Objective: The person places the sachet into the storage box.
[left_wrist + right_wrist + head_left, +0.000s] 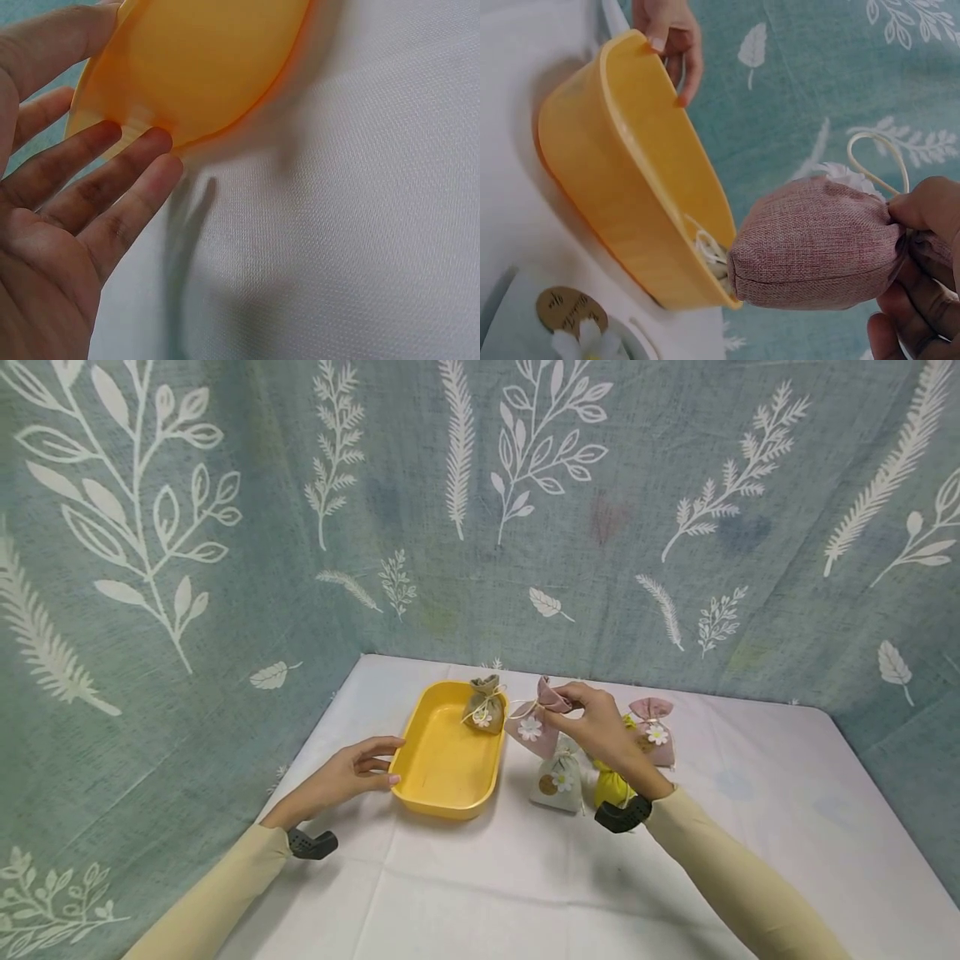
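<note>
Your right hand (pixel 596 727) pinches the gathered neck of a pink linen drawstring pouch with a white daisy (pixel 531 727), holding it lifted just right of the yellow plastic oblong tray (pixel 442 760). Your left hand (pixel 345 774) rests with relaxed, straight fingers against the tray's near left rim. A grey-brown pouch (pixel 483 703) lies in the tray's far right corner.

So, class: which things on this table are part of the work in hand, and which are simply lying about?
In use:
right hand pinching the pink pouch
left hand touching the yellow tray
tan pouch in the tray

Lying about:
white pouch
second pink pouch
green pouch
white tablecloth
</note>
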The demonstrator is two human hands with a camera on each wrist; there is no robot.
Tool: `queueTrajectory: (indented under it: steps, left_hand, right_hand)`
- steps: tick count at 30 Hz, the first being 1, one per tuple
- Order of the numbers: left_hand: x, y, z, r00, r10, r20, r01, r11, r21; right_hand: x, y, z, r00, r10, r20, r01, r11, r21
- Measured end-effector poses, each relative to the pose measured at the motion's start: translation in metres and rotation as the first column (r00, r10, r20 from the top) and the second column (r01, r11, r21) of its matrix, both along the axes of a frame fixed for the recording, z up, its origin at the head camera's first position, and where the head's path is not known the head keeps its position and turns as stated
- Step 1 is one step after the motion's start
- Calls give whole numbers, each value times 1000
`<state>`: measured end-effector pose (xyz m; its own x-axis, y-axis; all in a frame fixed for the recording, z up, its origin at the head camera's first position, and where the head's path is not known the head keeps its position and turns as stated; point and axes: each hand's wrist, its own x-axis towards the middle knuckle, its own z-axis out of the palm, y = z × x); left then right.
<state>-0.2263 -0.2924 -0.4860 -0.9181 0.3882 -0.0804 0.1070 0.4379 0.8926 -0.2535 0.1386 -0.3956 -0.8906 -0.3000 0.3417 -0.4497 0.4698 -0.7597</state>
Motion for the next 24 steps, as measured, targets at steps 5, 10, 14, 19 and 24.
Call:
queueTrajectory:
  steps: [5,10,14,19,24]
  left_hand:
    - [1,0,-2,1000,14,9,-14,1000,-15]
    - [0,0,-1,1000,13,0,-13,1000,-14]
    - [0,-1,-1,1000,9,-2,-9,1000,-12]
    - [-1,-1,-1,1000,1,0,-1,1000,-13]
    - [0,-1,-1,1000,0,5,0,1000,-2]
  right_hand:
    - [0,-7,-2,1000,21,4,-21,1000,-14]
    - [-3,-14,-3,1000,31,-6,-31,999,-25]
    - [-5,-20,-2,999,35,-13,-35,999,-23]
    - [-9,-27,0,999,39,2,-39,999,-23]
    - [-14,-37,0,999,43,8,-43,999,-31]
